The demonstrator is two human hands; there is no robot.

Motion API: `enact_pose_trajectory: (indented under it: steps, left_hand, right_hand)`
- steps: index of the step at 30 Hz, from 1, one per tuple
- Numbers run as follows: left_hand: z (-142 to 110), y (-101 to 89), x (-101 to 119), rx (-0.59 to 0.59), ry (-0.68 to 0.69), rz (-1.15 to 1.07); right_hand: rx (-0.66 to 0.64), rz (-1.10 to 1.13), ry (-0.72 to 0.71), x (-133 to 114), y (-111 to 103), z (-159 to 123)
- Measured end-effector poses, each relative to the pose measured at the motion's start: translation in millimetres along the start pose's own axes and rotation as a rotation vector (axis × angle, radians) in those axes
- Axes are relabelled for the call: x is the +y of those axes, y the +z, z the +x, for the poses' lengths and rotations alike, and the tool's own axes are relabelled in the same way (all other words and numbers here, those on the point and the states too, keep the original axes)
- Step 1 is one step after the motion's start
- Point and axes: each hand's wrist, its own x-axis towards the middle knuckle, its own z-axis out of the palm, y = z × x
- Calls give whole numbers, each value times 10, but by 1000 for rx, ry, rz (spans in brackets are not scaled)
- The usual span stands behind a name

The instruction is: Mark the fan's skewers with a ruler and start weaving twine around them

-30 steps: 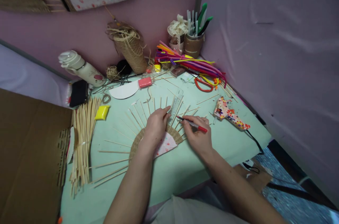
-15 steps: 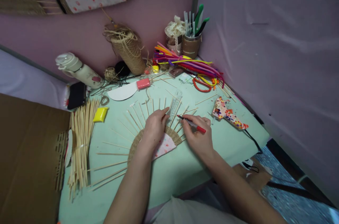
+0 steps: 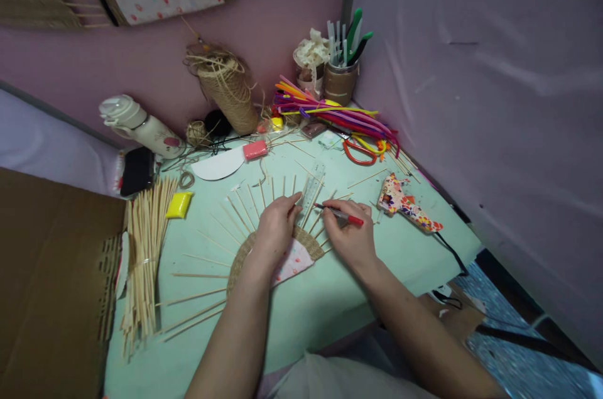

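My left hand (image 3: 277,227) is closed on the lower end of a clear ruler (image 3: 313,188), which lies along the sticks of a half-round piece. Pinched in my right hand (image 3: 351,237) is a pen with a red end (image 3: 354,220); its tip meets or hovers just over the ruler's right edge. The half-round piece has a twine-wrapped band (image 3: 308,240) around dotted pink-white fabric (image 3: 296,259). Thin wooden sticks (image 3: 200,274) fan outward from the band. My left hand and forearm hide the band's middle and part of the fabric.
A bundle of wooden sticks (image 3: 144,267) lies at left beside a yellow packet (image 3: 179,205). A flowered glue gun (image 3: 407,204) rests at right. Behind are a bottle (image 3: 141,125), a twine spool (image 3: 228,91), pipe cleaners (image 3: 330,111), red-handled scissors (image 3: 360,153) and a white half-disc (image 3: 219,163).
The pen and my right hand have shifted slightly left, with the pen lying a little flatter. My left hand stays on the ruler.
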Motion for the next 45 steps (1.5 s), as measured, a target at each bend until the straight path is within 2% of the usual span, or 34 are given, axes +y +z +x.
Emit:
enact_pose_trajectory:
  steps: [45]
  left_hand:
    - [-9,7,17,12,7,2]
  right_hand:
    - [0,27,-19,46,39,-9]
